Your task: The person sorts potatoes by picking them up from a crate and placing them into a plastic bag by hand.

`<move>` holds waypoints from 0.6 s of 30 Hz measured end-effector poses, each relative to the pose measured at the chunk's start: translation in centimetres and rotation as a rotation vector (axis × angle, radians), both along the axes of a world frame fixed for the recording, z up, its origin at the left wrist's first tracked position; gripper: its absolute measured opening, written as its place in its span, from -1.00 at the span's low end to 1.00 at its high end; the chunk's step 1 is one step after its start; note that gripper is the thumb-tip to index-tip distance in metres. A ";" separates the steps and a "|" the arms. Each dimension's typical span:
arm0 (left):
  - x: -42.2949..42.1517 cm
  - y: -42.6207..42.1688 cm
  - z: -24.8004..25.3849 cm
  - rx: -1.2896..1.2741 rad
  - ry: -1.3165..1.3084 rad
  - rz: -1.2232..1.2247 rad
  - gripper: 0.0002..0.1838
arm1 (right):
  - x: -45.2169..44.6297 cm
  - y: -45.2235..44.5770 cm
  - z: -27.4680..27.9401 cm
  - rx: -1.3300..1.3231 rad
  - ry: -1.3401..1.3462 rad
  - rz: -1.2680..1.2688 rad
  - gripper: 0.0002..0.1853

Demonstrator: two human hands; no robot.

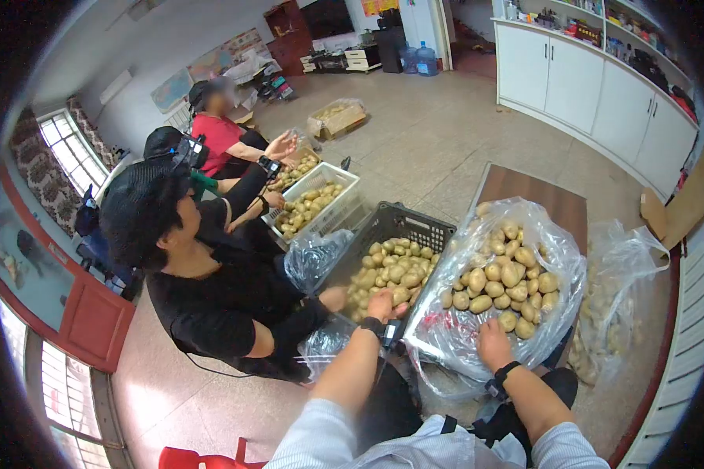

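My left hand is over the near right edge of a black crate full of potatoes. Its fingers curl by the potatoes, and whether they hold one is hard to make out. My right hand is at the near side of an open clear plastic bag with a heap of potatoes inside. The right fingers are bent down towards the bag's bottom, and their tips are hidden. The bag lies on a brown board, to the right of the crate.
A co-worker in black sits close on the left, one hand at the crate. Beyond are a white crate of potatoes, more people and a cardboard box. Another plastic bag stands right, near white cabinets.
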State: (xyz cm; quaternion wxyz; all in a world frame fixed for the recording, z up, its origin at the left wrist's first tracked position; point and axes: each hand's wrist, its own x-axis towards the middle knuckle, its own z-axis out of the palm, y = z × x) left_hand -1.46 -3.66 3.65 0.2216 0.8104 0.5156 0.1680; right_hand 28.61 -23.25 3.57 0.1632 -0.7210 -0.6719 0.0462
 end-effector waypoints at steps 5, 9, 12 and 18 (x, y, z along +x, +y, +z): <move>0.4 -0.4 1.8 0.055 0.308 0.006 -0.47 | 0.0 -1.3 0.0 -0.023 -0.032 0.024 -0.76; -0.2 -0.1 0.6 0.104 0.219 -0.017 -0.45 | -0.1 -1.9 -0.1 -0.054 -0.019 -0.001 -0.75; 0.1 -0.7 2.9 0.046 0.384 -0.038 -0.58 | 0.3 -2.3 -0.7 -0.014 -0.082 0.054 -0.76; -1.3 0.9 -2.5 -0.075 -0.267 0.121 -0.35 | 0.2 -2.9 0.3 -0.206 0.079 -0.026 -0.78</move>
